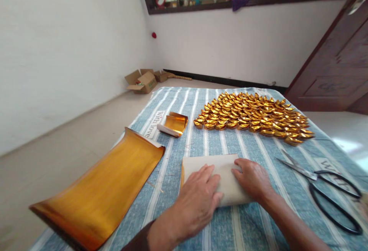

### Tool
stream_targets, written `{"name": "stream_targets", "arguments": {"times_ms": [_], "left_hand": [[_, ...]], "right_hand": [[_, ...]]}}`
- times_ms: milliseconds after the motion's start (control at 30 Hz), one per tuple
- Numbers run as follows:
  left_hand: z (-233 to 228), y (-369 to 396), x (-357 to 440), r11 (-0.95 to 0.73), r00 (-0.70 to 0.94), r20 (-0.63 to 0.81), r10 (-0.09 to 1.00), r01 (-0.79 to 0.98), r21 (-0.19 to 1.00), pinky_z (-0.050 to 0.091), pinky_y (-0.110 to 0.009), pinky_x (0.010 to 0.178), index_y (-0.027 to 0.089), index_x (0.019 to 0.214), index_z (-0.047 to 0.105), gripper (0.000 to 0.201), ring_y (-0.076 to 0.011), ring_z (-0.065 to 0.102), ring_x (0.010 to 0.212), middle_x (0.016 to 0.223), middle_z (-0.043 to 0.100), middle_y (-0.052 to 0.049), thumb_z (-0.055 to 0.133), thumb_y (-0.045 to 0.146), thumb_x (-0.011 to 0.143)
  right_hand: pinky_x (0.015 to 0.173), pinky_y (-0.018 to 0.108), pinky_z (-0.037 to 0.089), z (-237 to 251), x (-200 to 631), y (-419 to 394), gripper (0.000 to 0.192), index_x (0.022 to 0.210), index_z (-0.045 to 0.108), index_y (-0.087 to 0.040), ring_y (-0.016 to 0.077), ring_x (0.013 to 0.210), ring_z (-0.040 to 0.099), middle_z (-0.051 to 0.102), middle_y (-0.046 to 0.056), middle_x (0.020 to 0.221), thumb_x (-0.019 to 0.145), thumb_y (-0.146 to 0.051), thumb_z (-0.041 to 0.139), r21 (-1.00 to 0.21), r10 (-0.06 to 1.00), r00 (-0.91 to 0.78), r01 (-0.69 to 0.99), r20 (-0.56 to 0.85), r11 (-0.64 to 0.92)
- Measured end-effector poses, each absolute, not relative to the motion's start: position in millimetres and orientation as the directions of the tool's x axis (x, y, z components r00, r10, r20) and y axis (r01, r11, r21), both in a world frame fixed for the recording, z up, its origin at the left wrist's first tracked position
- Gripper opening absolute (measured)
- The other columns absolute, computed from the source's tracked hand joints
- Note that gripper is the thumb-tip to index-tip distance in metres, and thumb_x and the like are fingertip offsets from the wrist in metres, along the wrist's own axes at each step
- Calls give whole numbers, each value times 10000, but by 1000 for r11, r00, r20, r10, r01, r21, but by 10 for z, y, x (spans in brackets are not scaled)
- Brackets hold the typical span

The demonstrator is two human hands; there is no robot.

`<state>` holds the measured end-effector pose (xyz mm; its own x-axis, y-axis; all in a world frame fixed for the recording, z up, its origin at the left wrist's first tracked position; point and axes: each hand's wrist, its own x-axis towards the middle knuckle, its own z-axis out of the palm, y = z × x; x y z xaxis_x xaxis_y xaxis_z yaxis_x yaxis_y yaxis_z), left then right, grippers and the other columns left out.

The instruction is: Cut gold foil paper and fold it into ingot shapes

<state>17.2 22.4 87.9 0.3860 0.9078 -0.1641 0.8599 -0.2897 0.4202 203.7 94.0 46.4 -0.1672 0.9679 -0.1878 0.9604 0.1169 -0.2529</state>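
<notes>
A folded piece of paper [214, 168], pale on its upper side with a gold edge showing at its left, lies flat on the blue striped cloth [253, 151]. My left hand [198, 199] presses palm down on its near left part. My right hand [253, 178] rests on its right part, fingers flat and pointing left. Neither hand grips anything; both lie spread on the paper.
A large gold foil sheet [100, 189] lies curled at the left, overhanging the edge. A small curled gold piece [174, 123] sits beyond it. Several folded gold ingots [253, 118] cover the far middle. Black-handled scissors [324, 184] lie at the right. Cardboard boxes [142, 81] stand on the floor.
</notes>
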Motion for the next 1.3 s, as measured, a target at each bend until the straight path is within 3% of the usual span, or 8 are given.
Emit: {"name": "stream_targets", "arguments": {"times_ms": [200,700,1300], "left_hand": [[706,288,209,-171,284,-294,913,919,355,234,-618,1082,186,1328,506,488,-388,252,1395,1517,321,-158,492,439,911],[672,345,148,-171,308,-337,890,909,379,158,-623,1111,175,1371,467,541,-357,174,1427,1546,252,-154,457,478,922],[670,355,154,-202,317,-355,879,924,324,149,-596,1132,190,1387,422,554,-325,121,1444,1566,202,-131,453,488,921]], "right_hand": [[719,290,404,415,2049,948,206,950,693,-215,237,922,648,709,72,999,846,-267,523,-315,968,-162,944,-192,96],[713,289,400,397,2041,951,228,921,712,-210,231,889,644,713,75,954,867,-280,502,-287,974,-140,954,-180,85],[640,275,323,466,2035,964,226,838,673,-222,205,826,630,707,54,918,897,-290,466,-250,965,-154,963,-212,99]]}}
